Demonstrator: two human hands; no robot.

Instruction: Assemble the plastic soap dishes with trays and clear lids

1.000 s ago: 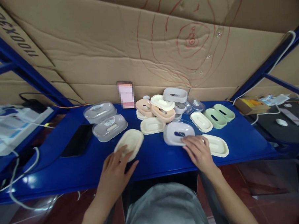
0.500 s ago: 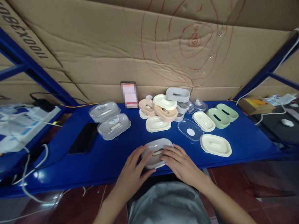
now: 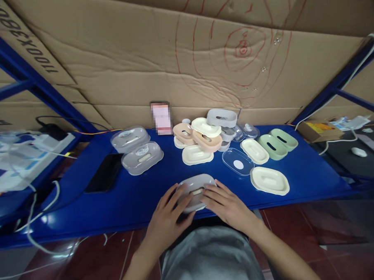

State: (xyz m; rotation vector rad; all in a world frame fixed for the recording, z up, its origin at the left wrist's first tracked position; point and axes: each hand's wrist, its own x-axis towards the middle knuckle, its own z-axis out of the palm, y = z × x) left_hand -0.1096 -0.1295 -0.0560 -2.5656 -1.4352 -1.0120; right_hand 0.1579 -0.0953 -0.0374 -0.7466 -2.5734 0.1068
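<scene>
Near the front edge of the blue table lies a grey soap dish [image 3: 193, 184] with a clear lid on it. My left hand [image 3: 169, 214] grips its left end, with the thumb at the near side and fingers over the top. The fingers of my right hand [image 3: 227, 203] wrap over the right end, covering that rim. To the left sit two similar lidded grey soap dishes, one nearer [image 3: 143, 159] and one farther back [image 3: 129, 138]. A loose clear lid [image 3: 229, 158] with a round white sticker and a cream tray [image 3: 271, 181] lie to the right.
Peach, cream and grey soap dish parts [image 3: 207, 141] are heaped at the back middle. Two green soap dish bodies [image 3: 269, 151] stand at the right. A black phone [image 3: 104, 173] lies left; another phone [image 3: 161, 118] leans on the cardboard wall [image 3: 124, 68].
The grey soap dish has tilted or shifted very slightly between my hands. My left hand's fingers have moved a little on it; the other things stay put.
</scene>
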